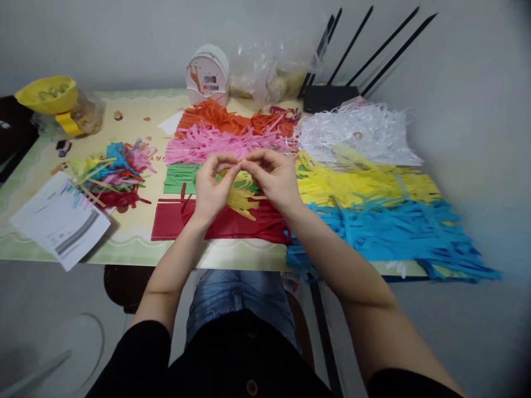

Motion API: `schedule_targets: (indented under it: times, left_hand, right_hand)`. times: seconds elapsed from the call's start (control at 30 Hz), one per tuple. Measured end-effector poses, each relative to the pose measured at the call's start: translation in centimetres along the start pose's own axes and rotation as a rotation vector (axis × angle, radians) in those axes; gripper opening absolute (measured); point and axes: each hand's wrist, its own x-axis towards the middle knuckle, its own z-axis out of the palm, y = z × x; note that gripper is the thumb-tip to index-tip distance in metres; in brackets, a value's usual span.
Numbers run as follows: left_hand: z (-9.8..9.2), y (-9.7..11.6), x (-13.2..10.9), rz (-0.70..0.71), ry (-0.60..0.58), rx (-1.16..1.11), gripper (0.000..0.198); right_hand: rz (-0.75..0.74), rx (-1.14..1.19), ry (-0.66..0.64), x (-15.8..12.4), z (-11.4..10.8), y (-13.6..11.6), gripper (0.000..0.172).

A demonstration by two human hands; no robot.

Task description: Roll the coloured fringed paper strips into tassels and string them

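Observation:
My left hand (215, 185) and my right hand (274, 179) meet above the table, fingertips pinched together. Between them they grip the top of a yellow fringed paper tassel (240, 202), whose strips hang down. Below my hands lie red fringed paper (219, 224) and green fringed paper (180, 178). Just beyond is pink fringed paper (207, 142), with an orange bundle (232, 122) behind it. To the right of my right hand spread yellow fringed paper (357, 185) and blue fringed paper (390, 235).
White fringed paper (357, 132) lies before a black router (329, 98) with upright antennas. Mixed tassels (120, 171) and a white paper sheet (62, 218) lie left. Behind stand a yellow bowl (47, 97), a white round box (207, 74) and a plastic bag (267, 77).

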Motion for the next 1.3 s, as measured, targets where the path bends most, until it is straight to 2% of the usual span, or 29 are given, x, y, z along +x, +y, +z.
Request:
schedule_targets:
  times: [0.1,0.23,0.37,0.5,0.7,0.83,0.93,1.07,1.13,1.17,1.23,1.3]
  left_hand:
    - [0.0,0.4,0.0,-0.087,0.02,-0.058,0.046]
    - [-0.5,1.0,0.2,-0.275,-0.111,-0.216,0.053]
    - [-1.3,0.7,0.9,-0.345,-0.232,-0.276,0.054]
    - [-1.8,-0.1,1.3,-0.386,-0.332,-0.274,0.062]
    - [-1.8,-0.1,0.8,-0.493,-0.373,-0.384,0.067]
    - [-2.2,0.5,0.9,-0.488,-0.36,-0.466,0.065]
    - [-2.5,0.9,1.0,-0.452,-0.317,-0.416,0.063]
    - [-3.3,1.3,0.9,-0.325,-0.246,-0.209,0.06]
    - [-5.7,1.5,1.1,-0.268,-0.225,-0.046,0.059]
    - [-7.8,1.6,1.4,-0.231,-0.2,0.057,0.059]
    - [-14.0,1.6,2.4,-0.102,-0.065,0.3,0.058]
    - [-21.7,1.3,4.0,0.071,0.187,0.588,0.053]
  right_hand:
    - [-0.057,-0.081,-0.059,0.2,-0.5,-0.2,0.049]
    - [-0.118,-0.094,-0.161,0.8,-1.8,-1.1,0.05]
    - [-0.025,-0.04,-0.309,1.2,-2.6,-2.1,0.045]
    - [0.087,-0.043,-0.357,1.3,-2.3,-3.1,0.037]
    - [0.165,0.005,-0.3,1.3,-0.8,-4.3,0.032]
    - [0.156,0.111,-0.128,1.9,0.0,-4.9,0.042]
    - [0.066,0.136,-0.06,2.8,1.0,-5.4,0.047]
    - [0.008,0.187,-0.095,3.4,2.8,-5.5,0.036]
    - [0.015,0.201,-0.11,3.3,3.3,-5.2,0.033]
    - [0.016,0.199,-0.12,3.2,3.3,-5.1,0.036]
    - [0.012,0.165,-0.157,3.0,2.6,-4.9,0.046]
    - [0.019,0.083,-0.168,2.7,1.1,-4.6,0.043]
